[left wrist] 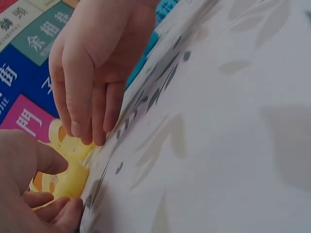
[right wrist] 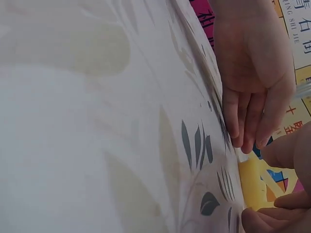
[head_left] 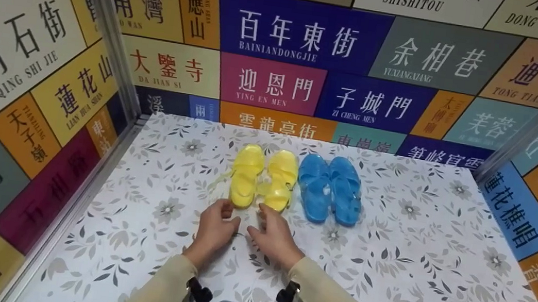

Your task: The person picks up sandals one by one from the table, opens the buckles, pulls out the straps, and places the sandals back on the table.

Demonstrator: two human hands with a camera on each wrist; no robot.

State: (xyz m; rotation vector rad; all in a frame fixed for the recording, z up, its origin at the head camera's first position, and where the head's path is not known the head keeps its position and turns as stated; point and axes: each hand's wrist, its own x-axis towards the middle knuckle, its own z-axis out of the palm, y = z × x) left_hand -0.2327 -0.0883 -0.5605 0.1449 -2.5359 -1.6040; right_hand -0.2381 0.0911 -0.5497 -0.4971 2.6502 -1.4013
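Note:
A pair of yellow sandals (head_left: 243,189) lies side by side on the floral-patterned surface, heel ends toward me. My left hand (head_left: 217,226) is at the heel of the left yellow sandal, its fingers loosely bent with nothing between them. Beside it, my right hand (head_left: 276,235) reaches to the heel of the right yellow sandal (head_left: 283,162), thumb and fingers apart. Whether the fingertips touch the sandals I cannot tell. In the left wrist view, the hands partly cover a yellow sandal (left wrist: 73,179); the right wrist view shows only a bit of yellow sandal (right wrist: 251,182).
A pair of blue sandals (head_left: 315,201) sits just right of the yellow pair. White cloth with grey leaves and flowers (head_left: 414,274) covers the surface. Panels with coloured street-name signs (head_left: 302,33) stand behind and at both sides, with a metal post (head_left: 110,16) at the left corner.

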